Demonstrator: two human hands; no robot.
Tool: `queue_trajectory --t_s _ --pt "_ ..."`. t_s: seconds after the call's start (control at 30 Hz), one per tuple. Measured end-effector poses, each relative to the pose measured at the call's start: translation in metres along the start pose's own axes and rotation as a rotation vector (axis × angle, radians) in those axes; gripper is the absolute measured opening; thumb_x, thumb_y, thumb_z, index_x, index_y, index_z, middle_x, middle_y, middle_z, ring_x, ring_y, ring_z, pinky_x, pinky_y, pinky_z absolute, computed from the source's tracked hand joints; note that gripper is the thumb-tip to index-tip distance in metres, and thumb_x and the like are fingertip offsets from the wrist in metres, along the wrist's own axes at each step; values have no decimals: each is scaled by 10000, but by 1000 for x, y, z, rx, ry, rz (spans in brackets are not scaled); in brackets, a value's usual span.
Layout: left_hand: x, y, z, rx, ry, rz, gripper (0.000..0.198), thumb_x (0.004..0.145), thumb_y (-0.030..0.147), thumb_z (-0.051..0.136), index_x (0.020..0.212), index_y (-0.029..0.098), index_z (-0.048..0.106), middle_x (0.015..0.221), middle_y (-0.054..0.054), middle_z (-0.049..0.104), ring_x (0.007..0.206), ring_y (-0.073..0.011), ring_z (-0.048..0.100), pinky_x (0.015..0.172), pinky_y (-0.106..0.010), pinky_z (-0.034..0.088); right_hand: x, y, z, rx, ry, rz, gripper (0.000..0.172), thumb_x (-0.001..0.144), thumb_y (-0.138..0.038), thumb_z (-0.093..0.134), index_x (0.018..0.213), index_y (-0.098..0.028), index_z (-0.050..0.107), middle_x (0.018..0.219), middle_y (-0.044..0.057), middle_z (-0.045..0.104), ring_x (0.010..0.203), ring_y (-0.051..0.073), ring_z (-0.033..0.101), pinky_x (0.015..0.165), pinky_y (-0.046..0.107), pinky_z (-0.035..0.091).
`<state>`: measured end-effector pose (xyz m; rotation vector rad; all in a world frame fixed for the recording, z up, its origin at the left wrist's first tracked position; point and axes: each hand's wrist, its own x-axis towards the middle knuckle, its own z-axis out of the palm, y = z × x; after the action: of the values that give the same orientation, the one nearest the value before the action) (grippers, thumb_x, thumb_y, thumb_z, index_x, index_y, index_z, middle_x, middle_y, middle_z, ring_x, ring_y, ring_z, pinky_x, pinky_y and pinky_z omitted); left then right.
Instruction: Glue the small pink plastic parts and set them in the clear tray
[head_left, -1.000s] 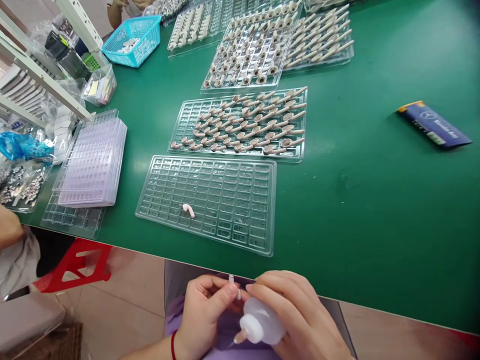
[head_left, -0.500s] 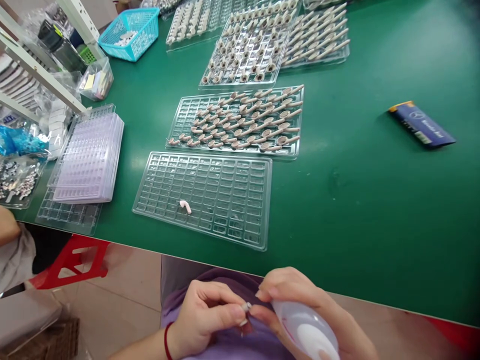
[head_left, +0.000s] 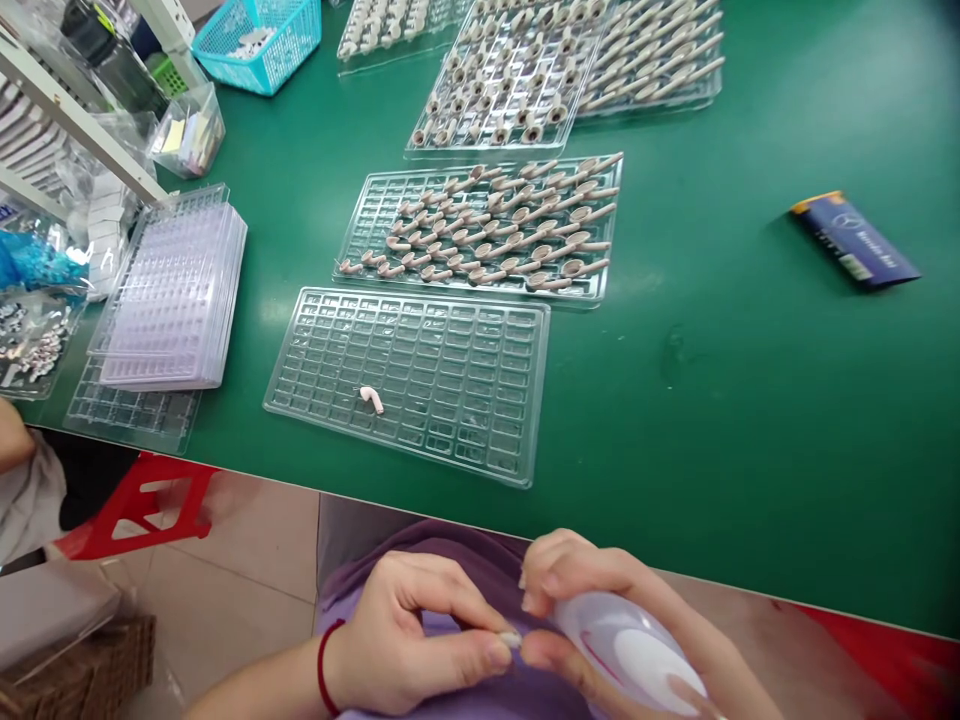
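Observation:
My left hand (head_left: 420, 630), with a red band at the wrist, pinches a small whitish earbud part (head_left: 511, 639) between thumb and fingertips. Its far side is hidden by my fingers. Close on the right, my right hand (head_left: 577, 580) wraps round a translucent plastic squeeze bottle (head_left: 611, 640) with white contents, and its thumb tip is beside the small part. The bottle's nozzle cannot be made out. In front of my hands lies a clear compartment tray (head_left: 480, 400) with one white earbud shell (head_left: 371, 399) in it.
Behind it, another clear tray (head_left: 367, 205) carries rows of earbud parts (head_left: 517, 225). More filled trays (head_left: 517, 75) stand farther back. Stacked trays (head_left: 172, 300), a clear box (head_left: 191, 130) and a blue basket (head_left: 259, 45) are at left. A blue packet (head_left: 855, 240) lies right.
Both hands have shifted slightly right in the view, and the small part is turned differently in my left fingertips. The tabletop things appear a little higher as the view moved.

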<state>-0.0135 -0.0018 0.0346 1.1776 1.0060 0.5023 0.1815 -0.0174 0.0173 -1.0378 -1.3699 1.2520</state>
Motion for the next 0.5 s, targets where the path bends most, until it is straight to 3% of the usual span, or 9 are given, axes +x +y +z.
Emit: queue_trajectory --t_s 0.3,0.5 --pt "-1 9 -2 204 -34 186 239 875 302 635 866 143 813 717 -127 729 644 -197 658 656 -299 522 -1 0 -6 -48 -80 78 108 864 -262 671 859 -264 564 734 1 630 664 150 647 567 216 557" --pt "-2 12 -8 458 34 531 166 904 234 629 976 196 773 807 -100 726 712 -182 672 693 -288 547 -4 1 -7 -98 -15 40 168 825 -281 728 918 -266 588 756 11 641 704 166 662 588 223 560"
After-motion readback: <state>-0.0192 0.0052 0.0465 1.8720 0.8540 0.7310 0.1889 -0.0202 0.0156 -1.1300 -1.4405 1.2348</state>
